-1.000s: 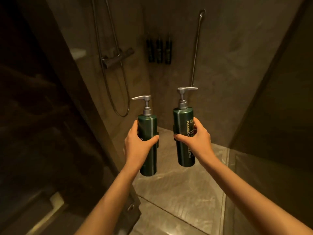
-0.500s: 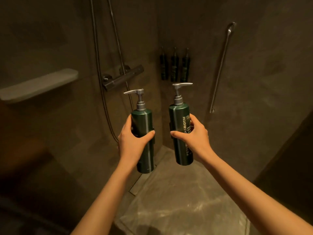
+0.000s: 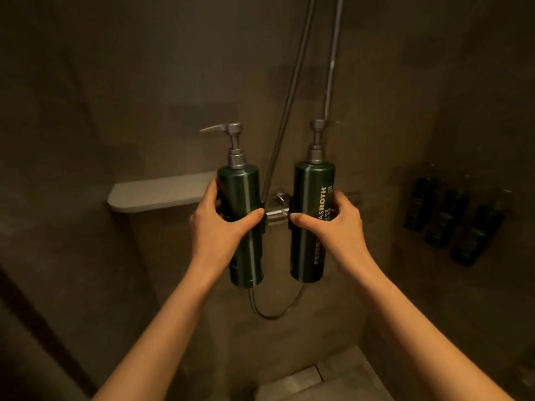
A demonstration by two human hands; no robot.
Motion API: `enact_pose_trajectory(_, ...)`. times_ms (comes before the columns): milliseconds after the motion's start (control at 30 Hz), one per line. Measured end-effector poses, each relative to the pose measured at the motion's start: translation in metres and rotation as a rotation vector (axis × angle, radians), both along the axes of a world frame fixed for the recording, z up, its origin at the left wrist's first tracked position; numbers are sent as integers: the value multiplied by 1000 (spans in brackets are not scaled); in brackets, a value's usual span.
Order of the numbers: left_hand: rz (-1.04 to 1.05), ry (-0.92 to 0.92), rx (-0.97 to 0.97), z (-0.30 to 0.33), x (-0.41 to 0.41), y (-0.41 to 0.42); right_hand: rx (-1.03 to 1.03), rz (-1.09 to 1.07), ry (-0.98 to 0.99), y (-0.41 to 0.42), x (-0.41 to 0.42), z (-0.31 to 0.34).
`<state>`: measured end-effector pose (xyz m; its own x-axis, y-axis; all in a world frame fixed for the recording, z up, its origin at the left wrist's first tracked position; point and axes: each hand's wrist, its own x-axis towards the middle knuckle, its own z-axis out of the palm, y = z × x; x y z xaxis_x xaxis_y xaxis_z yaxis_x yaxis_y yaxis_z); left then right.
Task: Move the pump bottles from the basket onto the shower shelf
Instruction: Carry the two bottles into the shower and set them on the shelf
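Observation:
I hold two dark green pump bottles upright in front of the shower wall. My left hand [image 3: 220, 224] grips the left pump bottle [image 3: 241, 195], whose silver spout points left. My right hand [image 3: 335, 224] grips the right pump bottle [image 3: 311, 192], which carries white lettering down its side. The pale grey shower shelf [image 3: 156, 192] juts from the wall just left of the left bottle, at about the height of my left hand, with nothing on it. No basket is in view.
A chrome shower mixer [image 3: 276, 211] sits on the wall between and behind the bottles, with a riser pipe and a hose [image 3: 285, 111] looping below. Three dark bottles [image 3: 454, 218] hang on the right wall. A pale floor tile [image 3: 312, 380] shows at the bottom.
My view has swung left and closer to the wall, so the shelf now sits beside the left bottle. Both hands keep their hold, and the bottles are nearer the shelf.

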<state>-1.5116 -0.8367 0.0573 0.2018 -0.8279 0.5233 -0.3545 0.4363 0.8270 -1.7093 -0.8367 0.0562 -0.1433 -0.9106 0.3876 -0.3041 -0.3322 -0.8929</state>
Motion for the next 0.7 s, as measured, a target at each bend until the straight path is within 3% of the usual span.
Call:
enact_pose_trajectory(167, 135, -41, -106, 39, 27, -43, -77, 243, -91, -71, 42, 32)
enact_pose_trajectory(433, 290, -40, -251, 82, 76, -99, -214, 420, -98, -156, 100, 83)
enact_pose_trajectory(700, 429, -32, -224, 73, 102, -145, -203, 567, -113, -221, 141, 80)
